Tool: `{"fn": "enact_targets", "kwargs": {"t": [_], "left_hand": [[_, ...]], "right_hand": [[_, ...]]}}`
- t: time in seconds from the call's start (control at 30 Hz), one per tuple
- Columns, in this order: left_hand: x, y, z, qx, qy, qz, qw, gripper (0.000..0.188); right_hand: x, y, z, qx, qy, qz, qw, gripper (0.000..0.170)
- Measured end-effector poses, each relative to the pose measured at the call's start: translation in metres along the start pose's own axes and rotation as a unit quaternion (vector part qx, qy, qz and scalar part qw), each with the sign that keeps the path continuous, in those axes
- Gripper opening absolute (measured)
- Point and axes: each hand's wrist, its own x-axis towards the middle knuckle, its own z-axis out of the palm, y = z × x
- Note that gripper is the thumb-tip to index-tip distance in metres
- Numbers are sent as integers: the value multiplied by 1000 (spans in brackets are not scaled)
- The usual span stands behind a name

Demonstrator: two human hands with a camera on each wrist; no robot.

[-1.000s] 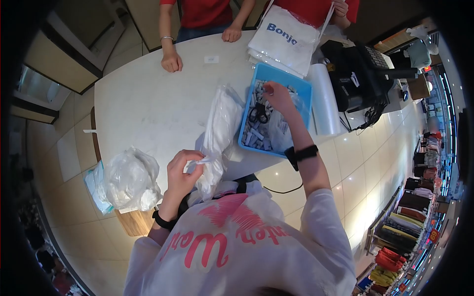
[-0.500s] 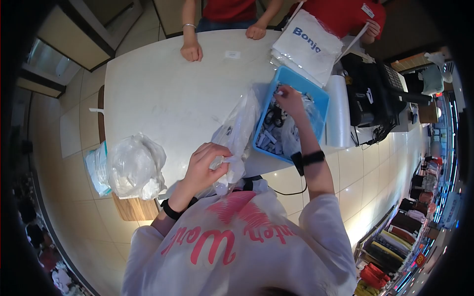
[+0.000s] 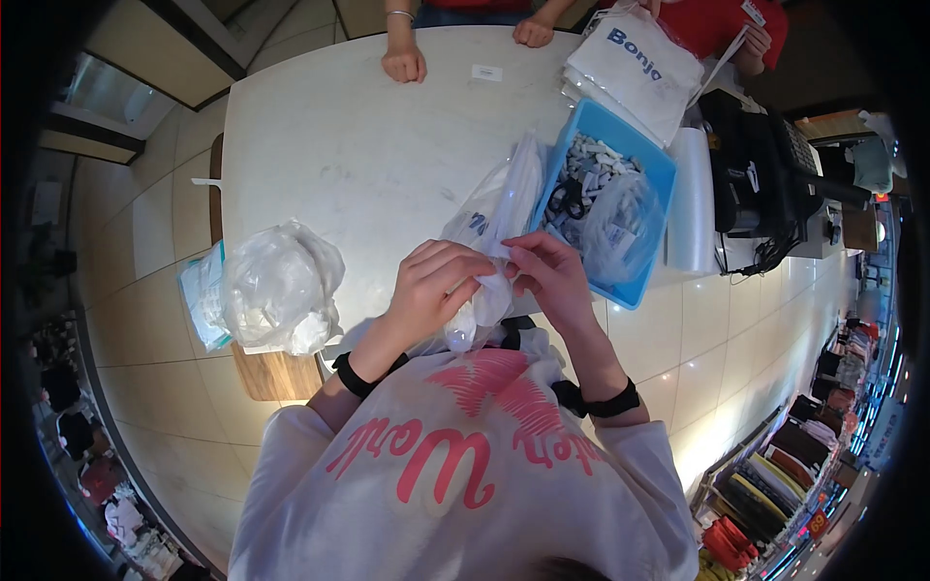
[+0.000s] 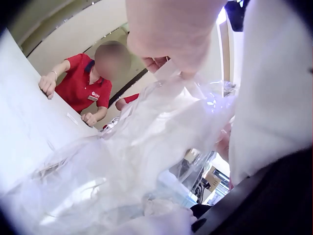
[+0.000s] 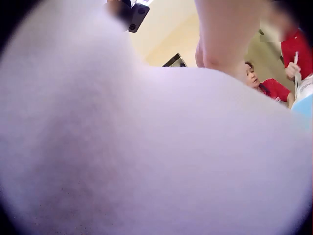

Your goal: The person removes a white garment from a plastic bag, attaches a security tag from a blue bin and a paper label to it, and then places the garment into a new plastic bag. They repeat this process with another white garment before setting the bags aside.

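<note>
A long clear plastic bag with white stuff inside lies from the table to the person's front. My left hand pinches its gathered near part with curled fingers. At the same spot my right hand has its thumb and fingertips on the bag, the two hands almost meeting. Whether a small piece is also between the right fingertips, I cannot tell. In the left wrist view the bag spreads shiny and crumpled below the left hand. White shirt cloth covers most of the right wrist view.
Right of the bag stands a blue bin with several small grey-white pieces, black-handled scissors and crumpled plastic. A plastic roll and black machine stand beyond. Another bulky bag sits left. Two people in red face the table.
My right hand has left the blue bin with a small white piece at its fingertips and come over to the bag beside my left hand. The left hand keeps its grip.
</note>
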Motion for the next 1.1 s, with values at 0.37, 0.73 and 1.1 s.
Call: {"fn": "enact_targets", "kwargs": {"t": [0.37,0.73,1.1], "left_hand": [[-5,2,-2,1,-15,-25,1000,24],[-7,2,-1,-3,-16,-31,999,22],[-7,1,0,-2,-19,-26,999,21]], "right_hand": [[-7,11,2,72,2,7,997,17],[-6,17,0,134,-14,5,991,18],[-7,19,0,103,-5,7,995,18]]}}
